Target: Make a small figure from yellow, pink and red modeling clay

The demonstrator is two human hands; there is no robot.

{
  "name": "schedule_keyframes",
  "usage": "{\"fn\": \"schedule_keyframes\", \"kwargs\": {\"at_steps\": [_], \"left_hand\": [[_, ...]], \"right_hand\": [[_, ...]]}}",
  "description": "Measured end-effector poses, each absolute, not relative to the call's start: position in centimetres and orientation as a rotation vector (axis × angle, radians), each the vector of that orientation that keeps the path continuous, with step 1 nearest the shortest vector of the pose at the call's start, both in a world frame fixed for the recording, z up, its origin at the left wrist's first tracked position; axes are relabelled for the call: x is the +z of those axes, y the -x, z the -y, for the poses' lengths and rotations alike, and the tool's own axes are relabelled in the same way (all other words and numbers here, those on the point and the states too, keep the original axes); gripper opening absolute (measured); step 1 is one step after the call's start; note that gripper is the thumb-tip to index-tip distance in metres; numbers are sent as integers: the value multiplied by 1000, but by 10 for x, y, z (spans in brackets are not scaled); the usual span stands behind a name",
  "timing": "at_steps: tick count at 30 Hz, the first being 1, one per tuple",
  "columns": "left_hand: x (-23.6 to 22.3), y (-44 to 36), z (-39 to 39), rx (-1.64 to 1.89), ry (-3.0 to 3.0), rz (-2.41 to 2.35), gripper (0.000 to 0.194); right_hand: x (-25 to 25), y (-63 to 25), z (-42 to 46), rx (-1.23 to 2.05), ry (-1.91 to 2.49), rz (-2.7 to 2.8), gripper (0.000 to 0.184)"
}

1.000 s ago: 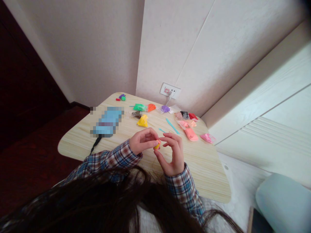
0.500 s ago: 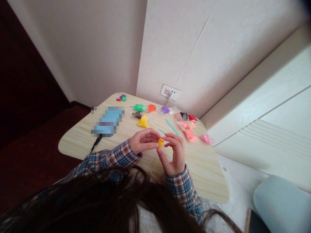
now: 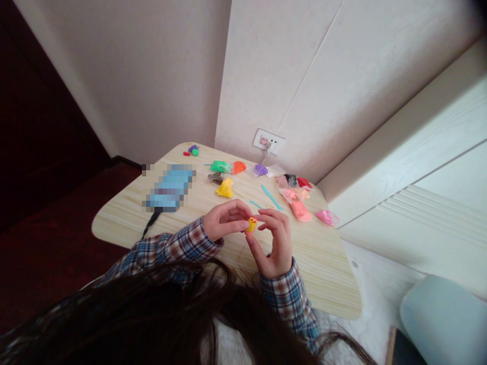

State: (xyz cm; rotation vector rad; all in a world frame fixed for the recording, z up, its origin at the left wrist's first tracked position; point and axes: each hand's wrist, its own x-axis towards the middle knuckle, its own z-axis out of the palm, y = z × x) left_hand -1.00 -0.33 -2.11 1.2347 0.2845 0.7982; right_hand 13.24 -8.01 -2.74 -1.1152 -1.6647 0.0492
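Observation:
Between my hands, above the table, is a small yellow clay piece with pinkish-red at its edge. My left hand pinches it from the left, thumb in front and fingers behind. My right hand is curved round its right side, index fingertip at the top and thumb tip just below it. Just beyond my fingers lie a thin blue modelling tool and a longer blue clay knife. A lump of yellow clay sits farther back.
Bags of green clay, orange clay, purple clay, coral clay and pink clay lie across the wooden table. Small clay shapes rest at the far left corner. A blurred blue device with a black cable lies left.
The clay piece has shifted slightly right and turned, showing more of its yellow face. My right hand has moved slightly right; my left hand stays nearly in place.

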Motion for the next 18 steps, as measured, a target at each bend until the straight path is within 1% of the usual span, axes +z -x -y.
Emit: {"fn": "schedule_keyframes", "kwargs": {"at_steps": [4, 8, 11, 14, 18], "left_hand": [[-27, 10, 1, 787, -1171, -229, 26], [-31, 11, 0, 698, -1106, -237, 36], [-32, 12, -1, 622, -1114, -250, 38], [-29, 13, -1, 579, -1135, -230, 36], [-26, 13, 0, 607, -1127, -201, 30]], "right_hand": [[-27, -133, 80, 44, 1085, 1706, 36], [-25, -133, 82, 57, 1080, 1714, 35], [-23, -132, 83, 52, 1073, 1731, 36], [-23, -133, 85, 27, 1078, 1711, 35], [-24, -134, 87, 0, 1055, 1664, 30]]}}
